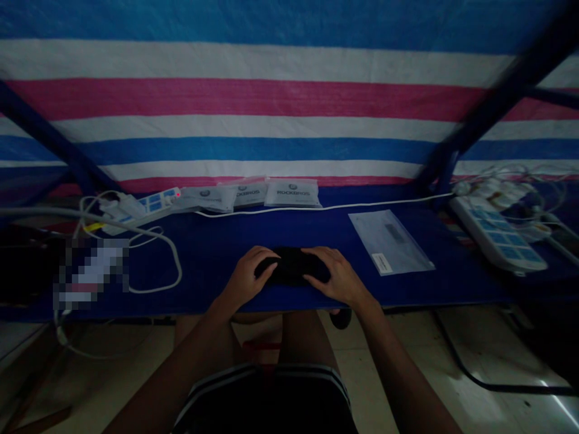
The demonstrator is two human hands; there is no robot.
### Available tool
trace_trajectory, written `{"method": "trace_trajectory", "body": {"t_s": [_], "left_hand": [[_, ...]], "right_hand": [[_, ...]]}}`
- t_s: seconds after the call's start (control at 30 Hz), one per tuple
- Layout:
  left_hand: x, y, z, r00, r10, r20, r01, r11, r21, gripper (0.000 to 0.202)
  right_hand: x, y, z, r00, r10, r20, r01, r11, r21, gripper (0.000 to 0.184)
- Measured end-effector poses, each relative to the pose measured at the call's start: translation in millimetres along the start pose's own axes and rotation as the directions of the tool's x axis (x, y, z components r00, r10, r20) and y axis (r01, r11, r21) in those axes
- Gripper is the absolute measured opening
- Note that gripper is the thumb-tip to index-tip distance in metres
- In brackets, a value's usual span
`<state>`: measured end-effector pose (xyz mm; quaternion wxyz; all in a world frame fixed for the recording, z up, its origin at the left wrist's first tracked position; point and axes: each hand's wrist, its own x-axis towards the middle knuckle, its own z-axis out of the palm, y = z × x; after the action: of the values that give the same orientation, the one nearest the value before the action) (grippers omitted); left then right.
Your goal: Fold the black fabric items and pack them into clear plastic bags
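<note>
A folded black fabric item [294, 265] lies at the front of the dark blue tabletop [217, 253], close to the near edge. My left hand [246, 277] grips its left side with the fingers curled over the top. My right hand [337, 277] presses onto its right side, with the fingers spread over the cloth. Between my hands the black fabric bunches up, and its exact shape is hard to make out in the dim light.
Several clear bags with ROCKBROS labels [292, 193] stand along the back. A flat clear bag [389, 241] lies to the right. White power strips [149, 208] [495, 232] and a white cable [316, 209] sit on the table, and a pixelated patch [90, 271] covers the left.
</note>
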<state>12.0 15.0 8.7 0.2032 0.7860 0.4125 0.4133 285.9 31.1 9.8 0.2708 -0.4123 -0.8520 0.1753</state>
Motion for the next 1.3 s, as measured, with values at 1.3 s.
{"method": "trace_trajectory", "body": {"t_s": [1.3], "left_hand": [[2,4,1.0,0.95,-0.022,0.311,-0.074,0.953,0.294,0.05]], "right_hand": [[6,-12,20,1.0,-0.017,-0.009,0.017,1.0,-0.02,0.046]]}}
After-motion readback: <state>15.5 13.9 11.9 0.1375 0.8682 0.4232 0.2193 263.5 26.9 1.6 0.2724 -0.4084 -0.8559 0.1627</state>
